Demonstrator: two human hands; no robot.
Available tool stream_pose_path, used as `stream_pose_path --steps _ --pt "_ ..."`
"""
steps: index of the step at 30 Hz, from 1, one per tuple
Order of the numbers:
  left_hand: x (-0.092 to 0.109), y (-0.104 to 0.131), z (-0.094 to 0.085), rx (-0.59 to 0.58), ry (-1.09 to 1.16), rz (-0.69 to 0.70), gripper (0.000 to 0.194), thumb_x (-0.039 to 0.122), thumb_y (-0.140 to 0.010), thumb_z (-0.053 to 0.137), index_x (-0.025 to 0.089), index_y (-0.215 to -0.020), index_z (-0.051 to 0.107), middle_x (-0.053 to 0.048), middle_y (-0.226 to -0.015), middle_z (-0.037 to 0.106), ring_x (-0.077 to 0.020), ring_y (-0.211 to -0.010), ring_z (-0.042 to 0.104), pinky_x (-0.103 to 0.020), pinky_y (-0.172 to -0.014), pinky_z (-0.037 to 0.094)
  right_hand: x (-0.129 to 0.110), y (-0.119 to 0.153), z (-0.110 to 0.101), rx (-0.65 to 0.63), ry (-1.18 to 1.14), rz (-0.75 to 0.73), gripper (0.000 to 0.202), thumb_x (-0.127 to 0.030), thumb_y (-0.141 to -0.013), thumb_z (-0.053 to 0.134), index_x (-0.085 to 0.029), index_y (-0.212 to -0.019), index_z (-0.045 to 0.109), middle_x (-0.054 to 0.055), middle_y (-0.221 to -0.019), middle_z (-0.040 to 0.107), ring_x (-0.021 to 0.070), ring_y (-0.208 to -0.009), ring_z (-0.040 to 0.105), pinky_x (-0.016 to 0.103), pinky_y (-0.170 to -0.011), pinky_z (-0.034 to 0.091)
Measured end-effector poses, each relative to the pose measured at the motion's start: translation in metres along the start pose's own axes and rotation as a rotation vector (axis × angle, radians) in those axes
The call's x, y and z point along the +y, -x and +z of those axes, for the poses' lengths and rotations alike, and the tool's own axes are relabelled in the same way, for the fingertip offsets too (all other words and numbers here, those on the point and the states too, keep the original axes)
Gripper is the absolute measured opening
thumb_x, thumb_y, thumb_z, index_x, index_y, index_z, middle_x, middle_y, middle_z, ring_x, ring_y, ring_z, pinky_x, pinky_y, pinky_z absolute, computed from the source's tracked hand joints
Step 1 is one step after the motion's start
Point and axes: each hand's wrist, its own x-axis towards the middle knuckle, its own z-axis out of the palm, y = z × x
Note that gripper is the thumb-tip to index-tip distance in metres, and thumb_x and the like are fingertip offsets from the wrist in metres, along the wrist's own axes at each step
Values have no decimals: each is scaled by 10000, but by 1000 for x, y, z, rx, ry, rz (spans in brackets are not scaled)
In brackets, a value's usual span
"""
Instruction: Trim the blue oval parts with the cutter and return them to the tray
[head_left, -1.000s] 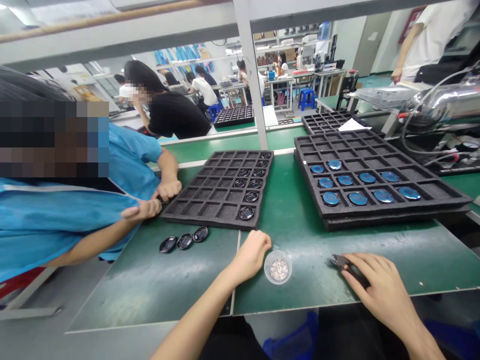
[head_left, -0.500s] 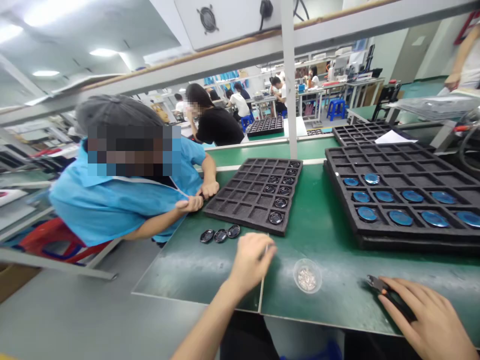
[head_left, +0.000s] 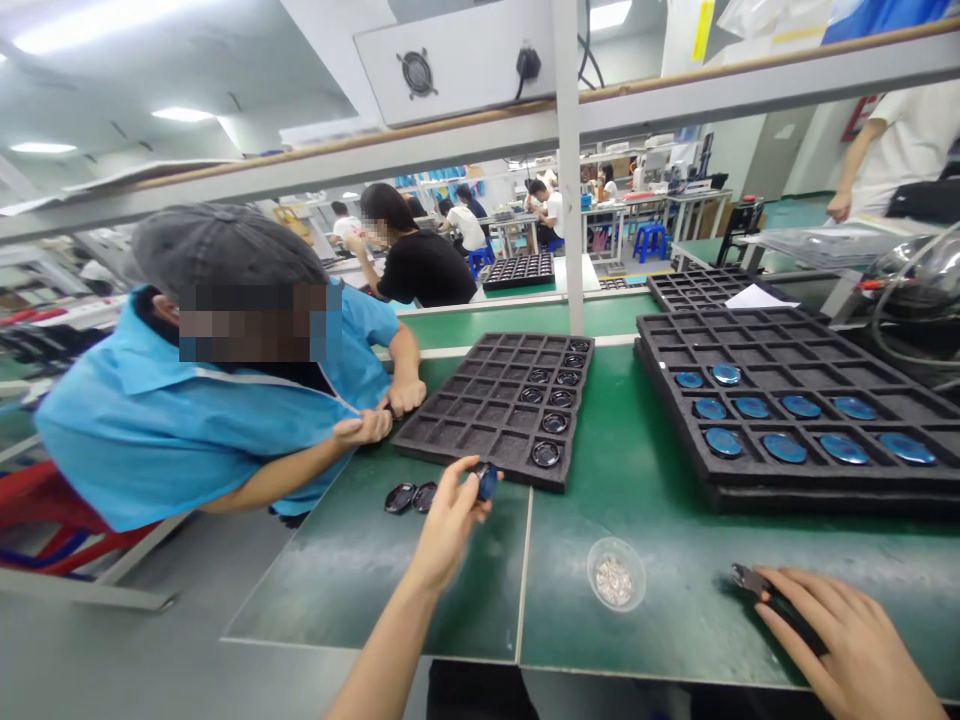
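- The work surface is a green bench mat (head_left: 637, 480) made of two sheets that meet at a seam running away from the person; a grey upright post (head_left: 568, 170) rises from its far edge under a shelf beam.
- The room is a factory hall with ceiling strip lights, more benches and seated workers further back, and blue stools in the distance.
- The left hand (head_left: 448, 520) is raised just above the mat, its fingertips pinched around a small dark oval part (head_left: 486, 481) with a bluish sheen.
- The oval part sits at the near edge of the smaller black foam tray (head_left: 450, 425), just beside two more dark oval parts (head_left: 411, 497) lying flat on the mat.
- The held part is tilted up on edge; its long axis seems to run roughly up and away from the person, though blur makes this uncertain.
- The right hand (head_left: 847, 640) lies on the mat at the near right, fingers curled over a black hand tool (head_left: 757, 585) whose metal tip points left toward a small clear dish (head_left: 616, 573) of tiny metal pieces.
- A larger foam tray (head_left: 787, 345) on the right holds blue-faced discs (head_left: 780, 447) in two rows.
- A co-worker in a blue shirt (head_left: 172, 420) leans in at the left, both hands at the smaller tray's corner.
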Motion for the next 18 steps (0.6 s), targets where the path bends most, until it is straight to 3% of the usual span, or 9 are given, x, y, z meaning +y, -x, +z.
stream_pose_path --steps 2,4,6,9,12,15,18 --pt "19 3 17 -198 454 -97 556 578 -955 366 225 -1385 384 -126 -1052 694 -174 -674 583 -308 -628 420 -10 -15 -3 -23 -80 -23 314 -479 -1032 491 -290 -1233 640 62 -1142 678 303 -996 653 454 -822 538" --pt "39 0 36 -354 834 -192 542 514 -914 478 206 -1357 428 -146 -1082 693 -159 -655 579 -294 -601 405 -28 -42 -8 -22 -193 -3 302 -435 -1034 508 -264 -1260 611 85 -1155 661 286 -1005 650 410 -822 558" --pt "56 -7 56 -425 982 -232 472 476 -891 527 187 -1263 507 -149 -1086 692 -166 -691 605 -292 -607 424 -52 -79 -10 -37 -335 15 276 -382 -1044 492 -247 -1263 593 91 -1141 655 258 -984 657 361 -817 572" --pt "71 -17 83 -489 942 -182 406 441 -863 640 191 -1170 550 -127 -1088 692 -152 -715 626 -263 -596 434 -84 -139 -9 -47 -529 34 241 -333 -1053 457 -220 -1222 587 70 -1066 666 210 -895 662 306 -784 578" --pt "72 -23 101 -542 756 -81 482 366 -786 785 194 -1170 549 -70 -979 704 -93 -595 586 -208 -513 385 -99 -185 -4 -40 -584 -20 217 -292 -1040 471 -214 -1204 591 70 -1071 663 205 -925 646 322 -822 567" --pt "61 -25 107 -590 663 -71 497 419 -787 785 184 -1152 544 -3 -757 674 -64 -465 511 -177 -428 307 -97 -203 4 -74 -519 -150 234 -280 -1035 494 -212 -1240 586 98 -1114 645 234 -1011 614 385 -886 542" --pt "50 -23 107 -608 639 -126 430 454 -788 769 182 -1040 551 19 -656 638 -65 -439 491 -163 -406 289 -89 -199 16 -76 -414 -234 273 -278 -1040 502 -199 -1294 563 116 -1133 633 252 -1032 595 424 -896 524"
